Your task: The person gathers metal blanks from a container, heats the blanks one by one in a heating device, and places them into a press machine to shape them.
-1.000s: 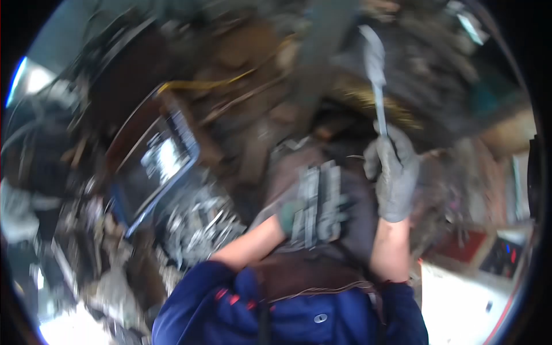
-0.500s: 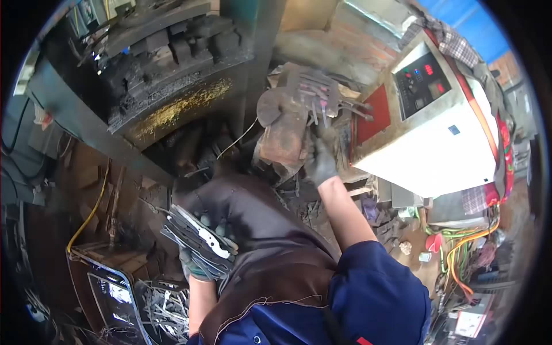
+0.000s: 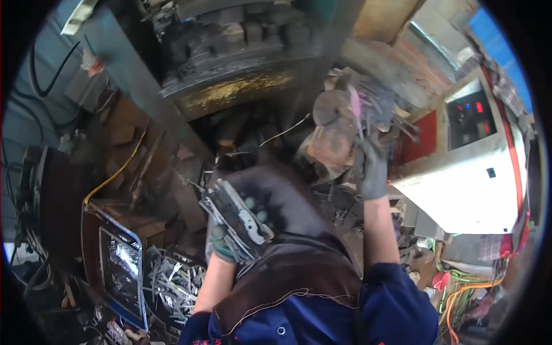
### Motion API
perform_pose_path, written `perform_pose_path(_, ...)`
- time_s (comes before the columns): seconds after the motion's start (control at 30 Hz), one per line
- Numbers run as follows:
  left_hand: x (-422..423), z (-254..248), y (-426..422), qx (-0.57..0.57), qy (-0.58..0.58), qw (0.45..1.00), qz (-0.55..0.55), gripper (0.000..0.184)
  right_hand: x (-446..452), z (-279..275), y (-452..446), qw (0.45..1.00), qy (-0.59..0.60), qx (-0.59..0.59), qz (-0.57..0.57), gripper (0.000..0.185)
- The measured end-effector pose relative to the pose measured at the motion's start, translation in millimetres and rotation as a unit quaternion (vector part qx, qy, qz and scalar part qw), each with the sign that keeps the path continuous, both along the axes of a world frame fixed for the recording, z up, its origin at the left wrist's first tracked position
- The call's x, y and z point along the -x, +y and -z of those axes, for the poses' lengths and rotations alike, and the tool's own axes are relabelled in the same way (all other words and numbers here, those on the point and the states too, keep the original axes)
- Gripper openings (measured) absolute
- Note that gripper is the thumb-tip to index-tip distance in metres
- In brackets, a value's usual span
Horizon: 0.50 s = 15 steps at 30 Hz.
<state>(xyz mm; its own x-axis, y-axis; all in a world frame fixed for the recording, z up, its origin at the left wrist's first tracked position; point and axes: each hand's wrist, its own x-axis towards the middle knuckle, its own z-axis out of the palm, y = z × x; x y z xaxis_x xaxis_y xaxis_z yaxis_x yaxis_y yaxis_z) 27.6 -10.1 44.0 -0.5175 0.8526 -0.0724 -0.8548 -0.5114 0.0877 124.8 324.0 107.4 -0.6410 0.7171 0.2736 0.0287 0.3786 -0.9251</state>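
My left hand (image 3: 227, 238), in a dark green glove, is wrapped round a bundle of flat grey metal pieces (image 3: 236, 215) over the brown apron (image 3: 287, 201). My right hand (image 3: 372, 169), in a grey glove, grips the lower end of a slim metal piece (image 3: 355, 106) whose upper part glows pink. That piece points upward, in front of a rack of similar metal pieces (image 3: 379, 100) beside a round dark disc (image 3: 329, 108). The fingertips of my right hand are partly blurred.
A large press-like machine (image 3: 236, 86) with yellowish flakes stands ahead. At the right is a white cabinet (image 3: 460, 190) with a red-lit display (image 3: 471, 117). Lower left, a pile of metal pieces (image 3: 172, 287) lies beside a blue-edged frame (image 3: 141, 276). Orange and green cables (image 3: 454, 293) lie lower right.
My right hand has drawn back from beside the rack and now holds a pink-glowing piece upright. The view has turned, shifting the machine and cabinet rightward. My left hand still holds the bundle.
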Motion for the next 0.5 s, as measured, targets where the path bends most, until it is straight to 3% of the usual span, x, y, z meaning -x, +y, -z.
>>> perform_pose_path(0.03,2.4,9.2,-1.9,-0.006,-0.013,1.000,0.013,0.083,13.1,-21.7,-11.6,0.985,-0.038,-0.162,-0.038,0.021)
perform_pose_path(0.07,3.9,5.8,1.5,-0.052,-0.009,0.998,0.023,0.083,46.5,-36.7,-22.7,0.971,0.007,-0.232,-0.064,0.023)
perform_pose_path(0.13,3.9,5.4,3.1,-0.055,0.000,0.998,0.017,0.085,101.2,-57.0,-34.0,0.988,0.056,0.011,-0.146,0.023)
perform_pose_path(0.2,3.6,8.2,1.2,-0.053,-0.002,0.998,0.014,0.085,148.6,-82.1,-49.0,0.951,0.079,0.221,-0.199,0.020)
perform_pose_path(0.27,4.5,9.2,0.6,-0.050,-0.003,0.999,0.013,0.085,200.6,-81.1,-49.2,0.932,0.067,0.289,-0.208,0.018)
perform_pose_path(0.5,6.9,15.5,-7.5,-0.032,-0.026,0.999,0.019,0.084,268.1,-94.5,-56.3,0.944,0.001,0.289,-0.158,0.017)
